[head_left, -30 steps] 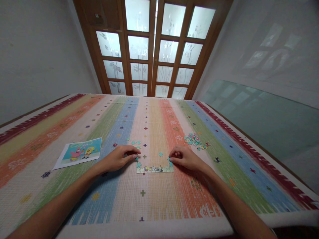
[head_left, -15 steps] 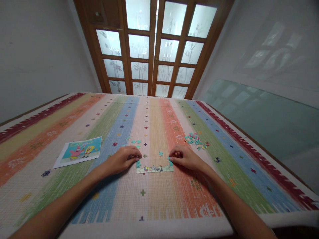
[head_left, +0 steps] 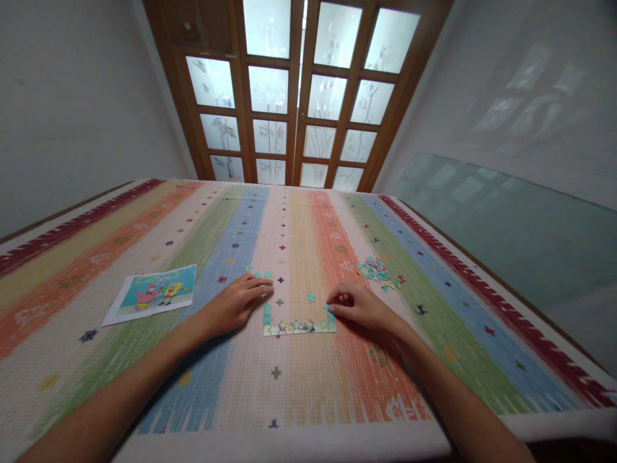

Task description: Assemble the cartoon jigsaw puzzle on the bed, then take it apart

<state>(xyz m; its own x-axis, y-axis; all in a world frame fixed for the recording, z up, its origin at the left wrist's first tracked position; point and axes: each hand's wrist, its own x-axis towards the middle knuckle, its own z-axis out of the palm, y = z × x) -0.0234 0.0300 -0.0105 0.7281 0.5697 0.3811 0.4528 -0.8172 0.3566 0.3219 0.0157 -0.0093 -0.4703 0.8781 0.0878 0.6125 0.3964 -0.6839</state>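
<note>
A partly joined jigsaw puzzle (head_left: 299,328) lies in front of me, with a bottom row and short turquoise sides rising at left and right. My right hand (head_left: 355,305) is closed, thumb and forefinger pinching a turquoise puzzle piece (head_left: 330,312) at the top of the right side. Above the left side, my left hand (head_left: 245,299) reaches with its fingers stretched out, close to several loose turquoise pieces (head_left: 263,274); whether it touches one is too small to tell. A single turquoise piece (head_left: 311,298) lies apart between the hands.
A heap of mixed puzzle pieces (head_left: 378,272) lies beyond my right hand. On the left is a printed cartoon picture (head_left: 157,292). A striped cloth (head_left: 308,386) covers the table. Behind stand wooden doors with glass panes (head_left: 270,90); a glass panel (head_left: 506,218) leans at right.
My left hand has moved up from the puzzle's left side toward the loose turquoise pieces, its fingers straightening. My right hand stays at the right side.
</note>
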